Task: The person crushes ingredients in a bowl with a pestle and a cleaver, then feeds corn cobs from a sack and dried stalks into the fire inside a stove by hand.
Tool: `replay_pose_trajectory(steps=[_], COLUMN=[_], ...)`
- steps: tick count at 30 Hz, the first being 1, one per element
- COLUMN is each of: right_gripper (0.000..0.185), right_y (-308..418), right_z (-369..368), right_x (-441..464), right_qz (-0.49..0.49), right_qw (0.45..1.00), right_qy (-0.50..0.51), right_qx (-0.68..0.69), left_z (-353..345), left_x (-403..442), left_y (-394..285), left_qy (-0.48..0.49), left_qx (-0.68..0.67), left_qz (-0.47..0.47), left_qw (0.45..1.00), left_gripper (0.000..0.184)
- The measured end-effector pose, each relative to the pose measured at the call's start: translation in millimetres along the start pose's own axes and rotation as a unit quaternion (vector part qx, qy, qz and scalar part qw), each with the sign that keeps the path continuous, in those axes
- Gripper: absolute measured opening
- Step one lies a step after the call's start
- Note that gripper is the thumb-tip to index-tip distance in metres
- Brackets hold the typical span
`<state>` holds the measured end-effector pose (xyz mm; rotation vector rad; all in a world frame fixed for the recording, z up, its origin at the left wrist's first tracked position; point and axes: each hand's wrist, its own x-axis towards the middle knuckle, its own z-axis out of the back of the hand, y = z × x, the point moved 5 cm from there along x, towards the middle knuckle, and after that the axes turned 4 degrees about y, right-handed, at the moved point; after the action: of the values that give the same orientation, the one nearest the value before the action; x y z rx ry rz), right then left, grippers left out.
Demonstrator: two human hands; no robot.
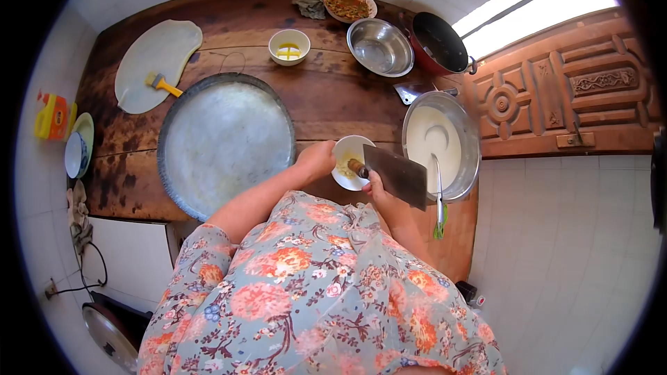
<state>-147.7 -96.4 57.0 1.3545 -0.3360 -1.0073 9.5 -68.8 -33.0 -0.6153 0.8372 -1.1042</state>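
My left hand is closed on the left rim of a small white bowl near the table's front edge. Pale yellowish bits lie inside it. My right hand grips a cleaver where the blade meets the handle. Its wooden handle points into the bowl, while the broad blade extends to the right. Just beyond the blade stands a metal basin of creamy white liquid with a ladle in it. Some fingers of both hands are hidden.
A large round metal tray lies left, near a pale board with a yellow-handled brush. Behind are a bowl of yellow liquid, a steel basin, a dark pot, a food dish and a metal blade.
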Motion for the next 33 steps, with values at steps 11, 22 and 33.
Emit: replay_pose_trajectory(steps=[11, 22, 33], right_gripper=[0.031, 0.018, 0.014], right_y=[5.5, -18.2, -9.2], right_z=[0.5, 1.8, -1.9], right_x=[-6.6, 7.1, 7.3], right_qz=[0.000, 0.074, 0.050], right_qw=[1.000, 0.996, 0.998], right_qy=[-0.019, -0.041, -0.031], right_qx=[-0.020, -0.042, 0.006], left_z=[-1.8, -2.4, 1.2], left_x=[1.0, -1.0, -1.4], left_y=[0.1, -5.5, -6.5], left_qy=[-0.004, 0.012, 0.010], left_qx=[0.006, 0.006, -0.013], left_qz=[0.010, 0.013, 0.009], left_qw=[1.000, 1.000, 1.000], left_gripper=[0.023, 0.024, 0.024])
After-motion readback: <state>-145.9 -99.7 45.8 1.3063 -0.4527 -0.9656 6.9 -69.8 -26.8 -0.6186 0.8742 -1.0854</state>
